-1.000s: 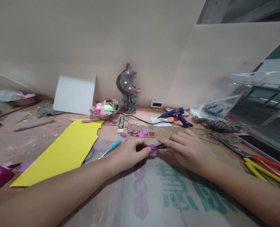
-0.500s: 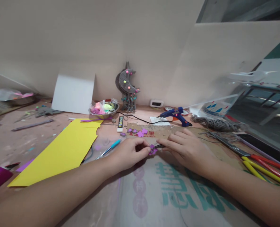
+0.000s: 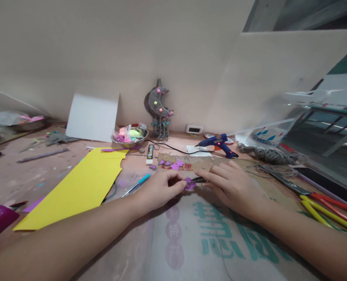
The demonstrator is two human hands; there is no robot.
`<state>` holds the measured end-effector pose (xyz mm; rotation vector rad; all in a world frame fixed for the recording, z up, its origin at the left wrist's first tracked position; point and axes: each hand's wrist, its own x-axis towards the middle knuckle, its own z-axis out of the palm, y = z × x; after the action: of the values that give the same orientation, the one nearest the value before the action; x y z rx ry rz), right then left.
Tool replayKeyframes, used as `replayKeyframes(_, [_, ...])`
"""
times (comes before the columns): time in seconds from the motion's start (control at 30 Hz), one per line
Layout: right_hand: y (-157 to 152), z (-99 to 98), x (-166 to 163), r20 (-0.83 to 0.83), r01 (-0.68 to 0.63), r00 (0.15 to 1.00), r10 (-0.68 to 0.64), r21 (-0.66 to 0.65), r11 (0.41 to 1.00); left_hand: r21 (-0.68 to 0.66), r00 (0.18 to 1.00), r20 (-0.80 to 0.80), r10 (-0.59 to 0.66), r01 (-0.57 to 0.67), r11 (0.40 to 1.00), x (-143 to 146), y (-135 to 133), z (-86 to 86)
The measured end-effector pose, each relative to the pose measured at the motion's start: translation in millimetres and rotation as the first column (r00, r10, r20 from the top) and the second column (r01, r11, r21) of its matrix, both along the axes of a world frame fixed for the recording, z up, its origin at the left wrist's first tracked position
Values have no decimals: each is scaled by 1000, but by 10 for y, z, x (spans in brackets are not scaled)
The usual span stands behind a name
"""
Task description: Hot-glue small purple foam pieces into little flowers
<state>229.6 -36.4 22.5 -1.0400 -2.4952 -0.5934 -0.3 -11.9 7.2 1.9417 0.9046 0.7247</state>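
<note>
Between the thumb and forefinger of my left hand (image 3: 163, 188) is a small purple flower (image 3: 190, 184), pinched at its left edge. My right hand (image 3: 233, 183) grips a pair of dark tweezers (image 3: 200, 180), their tips reaching onto the flower from the right. Just beyond the hands, more purple flowers (image 3: 177, 165) and small purple pieces (image 3: 164, 162) lie on the printed cardboard (image 3: 211, 162). A blue pen (image 3: 136, 184) lies close to my left wrist. What exactly the tweezer tips grip is too small to make out.
Yellow paper (image 3: 73, 191) covers the left. Behind are a bowl of colourful clay (image 3: 130, 134), a grey moon ornament (image 3: 159, 102) and a blue glue gun (image 3: 216, 142) with its cord. Scissors (image 3: 305, 193), grey yarn (image 3: 268, 154) and a phone (image 3: 328, 181) lie right.
The hands stay almost in place, with the tweezers still at the purple flower. The whole view has shifted very slightly.
</note>
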Motion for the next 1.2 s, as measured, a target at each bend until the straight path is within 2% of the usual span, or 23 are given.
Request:
replayKeyframes(0.57, [-19,49,-12,83,-7,997,4,35,999,28,1000,-29,2,-1,1000,-1,-33,31])
replayKeyframes(0.73, [-9,24,5,98,1,995,-4,27,1000,36,999,-7,-38,38,999,0,-32,36])
replayKeyframes(1.07, [5,60,-6,124,-41,991,42,-4,999,121,997,-72,-18,27,992,-13,-16,30])
replayKeyframes(1.2, [19,36,11,98,-62,993,62,-8,998,104,997,-75,-21,29,994,-10,-16,32])
